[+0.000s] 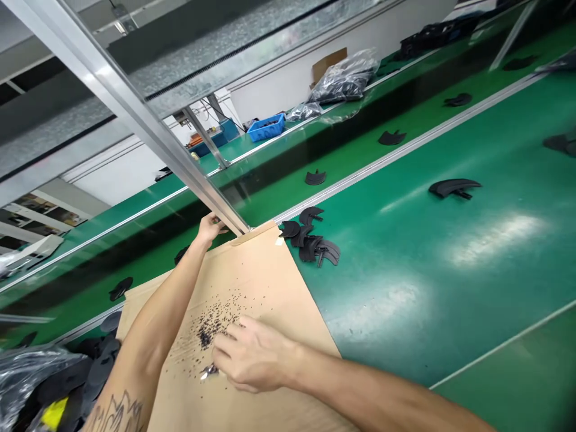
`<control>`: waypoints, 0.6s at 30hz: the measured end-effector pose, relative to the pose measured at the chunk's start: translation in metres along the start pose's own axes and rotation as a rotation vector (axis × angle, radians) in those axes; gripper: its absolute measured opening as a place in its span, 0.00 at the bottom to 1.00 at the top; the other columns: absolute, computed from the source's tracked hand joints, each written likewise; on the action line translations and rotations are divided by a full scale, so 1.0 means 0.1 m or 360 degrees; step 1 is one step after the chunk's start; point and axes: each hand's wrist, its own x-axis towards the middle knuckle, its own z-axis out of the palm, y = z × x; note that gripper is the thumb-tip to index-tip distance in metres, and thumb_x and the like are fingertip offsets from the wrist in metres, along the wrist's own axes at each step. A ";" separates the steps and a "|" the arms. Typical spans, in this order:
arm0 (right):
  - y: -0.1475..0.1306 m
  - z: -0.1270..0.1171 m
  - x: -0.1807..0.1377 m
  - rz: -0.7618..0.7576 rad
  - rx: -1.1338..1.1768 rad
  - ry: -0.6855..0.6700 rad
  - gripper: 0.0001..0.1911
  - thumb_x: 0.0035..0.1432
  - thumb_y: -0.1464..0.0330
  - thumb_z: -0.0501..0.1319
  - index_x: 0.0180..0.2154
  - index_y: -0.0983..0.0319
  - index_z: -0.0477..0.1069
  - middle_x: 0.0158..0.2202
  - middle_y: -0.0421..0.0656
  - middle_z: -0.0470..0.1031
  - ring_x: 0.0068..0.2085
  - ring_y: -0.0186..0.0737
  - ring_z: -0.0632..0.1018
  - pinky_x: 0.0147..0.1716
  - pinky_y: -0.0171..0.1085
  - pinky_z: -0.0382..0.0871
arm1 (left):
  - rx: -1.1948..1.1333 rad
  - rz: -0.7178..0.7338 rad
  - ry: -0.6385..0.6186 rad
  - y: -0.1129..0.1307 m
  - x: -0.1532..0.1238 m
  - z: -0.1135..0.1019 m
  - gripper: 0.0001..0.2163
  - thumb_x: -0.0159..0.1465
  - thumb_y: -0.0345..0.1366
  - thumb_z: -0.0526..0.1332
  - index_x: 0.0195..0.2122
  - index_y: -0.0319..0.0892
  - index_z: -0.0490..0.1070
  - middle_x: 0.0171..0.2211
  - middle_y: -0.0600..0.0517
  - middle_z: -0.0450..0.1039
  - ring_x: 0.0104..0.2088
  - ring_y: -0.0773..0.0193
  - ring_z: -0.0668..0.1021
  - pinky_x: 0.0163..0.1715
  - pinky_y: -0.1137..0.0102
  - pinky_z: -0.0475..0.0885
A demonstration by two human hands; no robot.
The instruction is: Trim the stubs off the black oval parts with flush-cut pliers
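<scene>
My left hand reaches past the far edge of a cardboard sheet, beside a metal post and over the green belt. Its fingers look apart, and I make out nothing in them. Low over the cardboard, my right hand has its fingers curled downward, and its fingertips are hidden. A scattered heap of tiny dark pieces lies just left of those fingers. Close to them is a small shiny object, too unclear to name. Whether the right fingers pinch it or a tiny piece is hidden.
Black curved parts cluster at the cardboard's right corner. Another curved part rests on the green table. More ride the green belt behind a metal rail. Bagged dark parts sit at lower left; a blue bin stands beyond.
</scene>
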 end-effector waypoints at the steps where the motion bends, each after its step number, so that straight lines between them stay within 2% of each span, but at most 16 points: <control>1: 0.01 -0.02 0.01 0.0001 0.0009 -0.0007 0.08 0.66 0.66 0.61 0.42 0.65 0.72 0.43 0.47 0.74 0.38 0.42 0.72 0.37 0.42 0.64 | 0.0017 0.0022 0.0034 0.03 -0.08 -0.14 0.18 0.46 0.41 0.75 0.31 0.38 0.71 0.25 0.56 0.69 0.28 0.67 0.77 0.29 0.67 0.80; 5: 0.07 -0.09 0.03 0.0048 0.0023 0.0071 0.13 0.65 0.64 0.62 0.47 0.65 0.72 0.48 0.51 0.75 0.42 0.44 0.74 0.41 0.43 0.67 | 0.0060 0.0093 0.0186 0.13 -0.64 -0.78 0.23 0.41 0.47 0.76 0.32 0.39 0.72 0.29 0.54 0.74 0.29 0.66 0.78 0.26 0.71 0.79; 8: 0.10 -0.11 0.04 0.0164 0.0098 0.0367 0.13 0.65 0.66 0.61 0.49 0.65 0.73 0.53 0.56 0.73 0.45 0.48 0.76 0.43 0.45 0.70 | 0.0058 0.0186 0.0204 0.15 -1.29 -1.16 0.23 0.43 0.49 0.77 0.33 0.39 0.75 0.33 0.51 0.78 0.33 0.63 0.79 0.31 0.69 0.80; 10: 0.11 -0.10 0.05 0.0216 0.0325 0.0549 0.14 0.65 0.65 0.62 0.51 0.63 0.73 0.58 0.58 0.69 0.45 0.47 0.77 0.44 0.46 0.73 | 0.0041 0.0262 0.0133 0.11 -1.76 -1.28 0.21 0.46 0.49 0.77 0.33 0.39 0.76 0.34 0.49 0.79 0.35 0.61 0.80 0.36 0.68 0.80; 11: 0.11 -0.10 0.06 0.0220 0.0483 0.0606 0.15 0.64 0.64 0.63 0.51 0.62 0.73 0.60 0.58 0.67 0.44 0.46 0.78 0.44 0.46 0.74 | 0.0022 0.0266 0.0087 0.08 -1.99 -1.29 0.21 0.48 0.49 0.77 0.33 0.39 0.76 0.34 0.49 0.80 0.35 0.61 0.81 0.38 0.67 0.80; 14: 0.12 -0.09 0.11 0.0215 0.0788 0.0530 0.17 0.62 0.64 0.66 0.52 0.60 0.74 0.62 0.56 0.65 0.46 0.46 0.79 0.45 0.46 0.77 | -0.0138 0.0225 -0.0015 -0.10 -2.53 -1.14 0.20 0.53 0.50 0.75 0.36 0.39 0.77 0.36 0.48 0.80 0.36 0.60 0.82 0.40 0.66 0.79; 16: 0.12 -0.10 0.14 0.0169 0.0875 0.0449 0.18 0.62 0.65 0.66 0.53 0.59 0.74 0.58 0.54 0.69 0.51 0.50 0.78 0.46 0.47 0.77 | -0.0258 0.0211 -0.0059 -0.23 -2.76 -0.96 0.19 0.58 0.51 0.71 0.38 0.40 0.76 0.37 0.47 0.80 0.37 0.60 0.82 0.39 0.66 0.79; 18: 0.13 -0.13 0.15 0.0170 0.0924 0.0360 0.19 0.62 0.66 0.66 0.54 0.57 0.74 0.50 0.51 0.73 0.50 0.50 0.79 0.45 0.46 0.78 | -0.0313 0.0242 -0.0098 -0.31 -2.86 -0.81 0.18 0.62 0.51 0.68 0.39 0.40 0.75 0.37 0.47 0.80 0.37 0.60 0.82 0.39 0.67 0.78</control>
